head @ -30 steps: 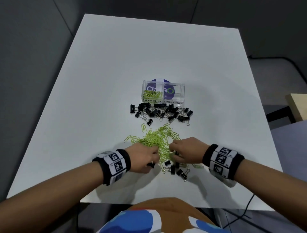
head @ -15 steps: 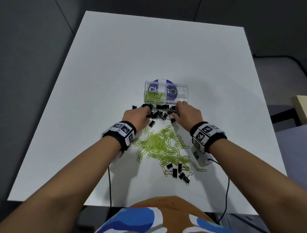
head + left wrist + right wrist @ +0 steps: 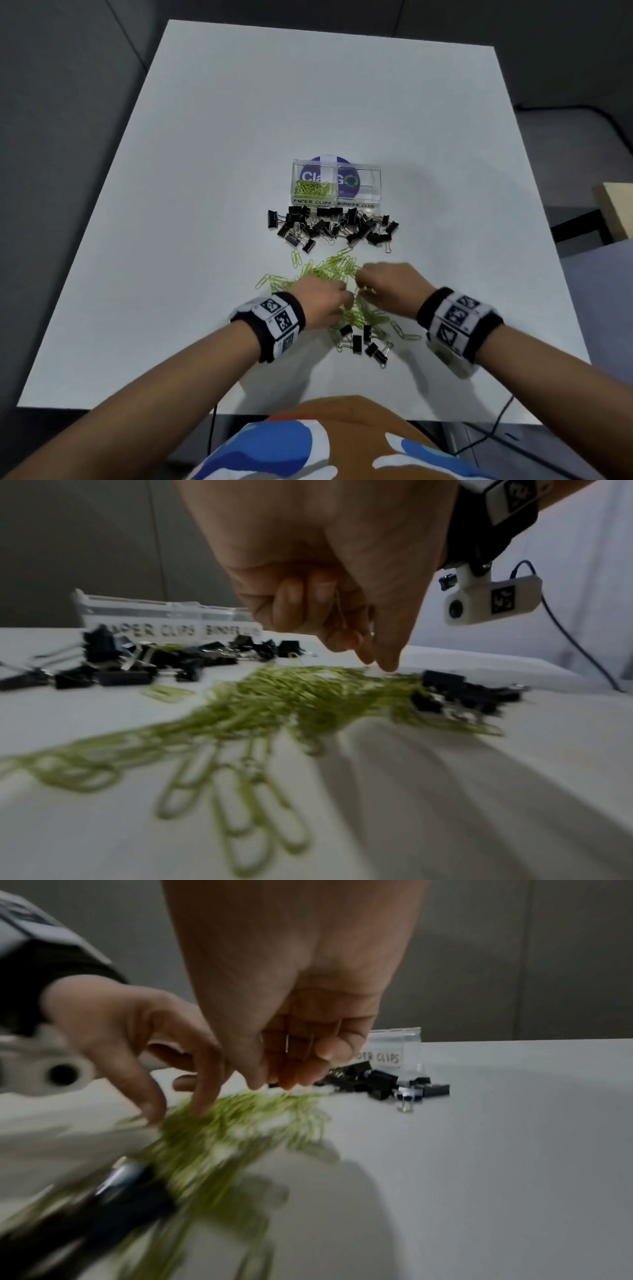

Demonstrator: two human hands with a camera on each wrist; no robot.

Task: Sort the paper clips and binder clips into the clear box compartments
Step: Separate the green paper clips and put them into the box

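Observation:
A clear two-compartment box (image 3: 368,193) stands mid-table; its left compartment holds green paper clips (image 3: 313,188), and the right one looks empty. A heap of black binder clips (image 3: 329,226) lies just in front of it. Nearer me spreads a pile of green paper clips (image 3: 330,270). My left hand (image 3: 342,301) is over this pile; in the right wrist view its spread fingertips (image 3: 154,1112) touch the clips. My right hand (image 3: 363,281) hovers close beside it, fingers curled round a few thin clips (image 3: 287,1042). What sits under either palm is hidden.
A few black binder clips (image 3: 363,342) lie at the near end of the green pile, between my wrists. The white table (image 3: 205,171) is bare on the left, the right and beyond the box. A cable (image 3: 496,425) hangs off the near edge.
Both hands were at the binder clip heap by the box half a second ago; they have pulled back toward me and are now at the green paper clip pile.

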